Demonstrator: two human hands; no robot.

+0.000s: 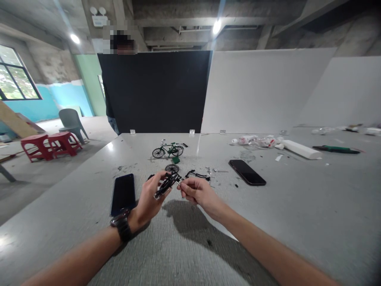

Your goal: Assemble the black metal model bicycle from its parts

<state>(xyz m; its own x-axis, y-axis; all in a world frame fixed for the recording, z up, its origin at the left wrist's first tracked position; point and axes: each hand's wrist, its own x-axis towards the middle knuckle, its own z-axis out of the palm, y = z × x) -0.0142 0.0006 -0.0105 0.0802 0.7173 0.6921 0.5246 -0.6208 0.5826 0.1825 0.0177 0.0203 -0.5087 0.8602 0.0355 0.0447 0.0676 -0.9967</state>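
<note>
My left hand (151,195), with a dark watch on its wrist, is closed around a black model bicycle part (165,186) that looks like a wheel with a piece of frame. My right hand (195,190) pinches something thin and light-coloured against the right end of this part; it is too small to name. Just behind the hands lies a loose spoked wheel (172,168). A black bicycle frame piece (198,174) rests beyond my right hand. Farther back stands a green model bicycle (169,149), with a small green piece (176,160) in front of it.
One phone (123,192) lies left of my left hand, another phone (247,172) to the right. Clear plastic packaging (258,141), a white box (301,149) and a green-handled tool (336,149) lie at the back right. A person (110,103) stands behind the black partition (157,91).
</note>
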